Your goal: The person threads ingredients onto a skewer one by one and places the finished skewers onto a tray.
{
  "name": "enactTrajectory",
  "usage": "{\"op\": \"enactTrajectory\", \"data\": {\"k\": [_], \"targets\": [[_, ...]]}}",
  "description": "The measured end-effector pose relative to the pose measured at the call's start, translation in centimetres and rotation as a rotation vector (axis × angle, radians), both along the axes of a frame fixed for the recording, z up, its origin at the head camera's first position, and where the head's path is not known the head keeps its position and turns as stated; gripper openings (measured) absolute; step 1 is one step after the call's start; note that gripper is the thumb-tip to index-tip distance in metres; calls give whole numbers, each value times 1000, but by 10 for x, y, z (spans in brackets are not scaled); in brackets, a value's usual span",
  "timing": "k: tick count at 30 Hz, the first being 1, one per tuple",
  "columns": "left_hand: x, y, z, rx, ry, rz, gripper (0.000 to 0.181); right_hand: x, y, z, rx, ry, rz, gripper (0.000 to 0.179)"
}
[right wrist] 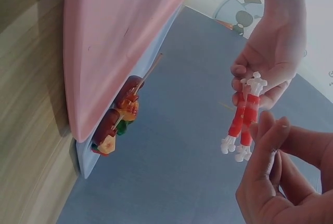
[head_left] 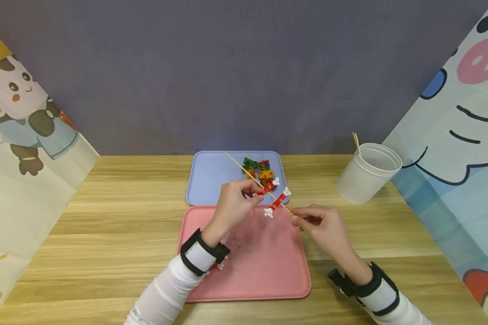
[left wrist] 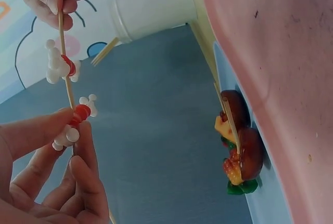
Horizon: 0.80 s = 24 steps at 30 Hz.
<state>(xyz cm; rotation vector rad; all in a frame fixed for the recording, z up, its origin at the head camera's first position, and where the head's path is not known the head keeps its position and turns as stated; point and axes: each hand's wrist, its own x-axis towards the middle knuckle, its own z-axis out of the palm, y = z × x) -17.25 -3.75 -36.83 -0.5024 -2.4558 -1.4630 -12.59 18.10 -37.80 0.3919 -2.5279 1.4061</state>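
Observation:
Over the pink tray (head_left: 264,271) my two hands hold a thin wooden skewer (head_left: 237,164), which slants up to the far left. It carries two red pieces with knobby white ends, one nearer (head_left: 278,201) and one farther (head_left: 270,187). Thumb and fingers of my left hand (head_left: 233,203) pinch the farther red-and-white piece, also plain in the left wrist view (left wrist: 80,114). Close by on the right, my right hand (head_left: 321,224) pinches the skewer's near end. Another red-and-white piece (head_left: 218,265) lies on the pink tray, partly hidden by my left wrist.
Behind the pink tray sits a blue tray (head_left: 207,180) bearing two skewers of colourful food pieces (head_left: 266,174). A white cup (head_left: 362,176) with several sticks (head_left: 356,142) stands at the back right. A grey panel (head_left: 244,81) closes off the back of the wooden table (head_left: 118,216).

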Motion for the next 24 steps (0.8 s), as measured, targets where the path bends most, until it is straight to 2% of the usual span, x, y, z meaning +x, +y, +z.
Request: {"op": "enactTrajectory", "data": {"k": [9,14,18,24], "targets": [[-2,0,-1,18,-2,-19,5,0,1,-2,-20,-14,0,15],[-5,-8,0,-27,24,-61,7,-4,6,-4,-15,-9,-20,13],[-5,-22,2,-87,25,-35,11,-6,13,-6,-22,-10,-37,13],[0,-44,-1,-162,-27,3,9,-7,25,-8,-10,-3,-67,13]]}}
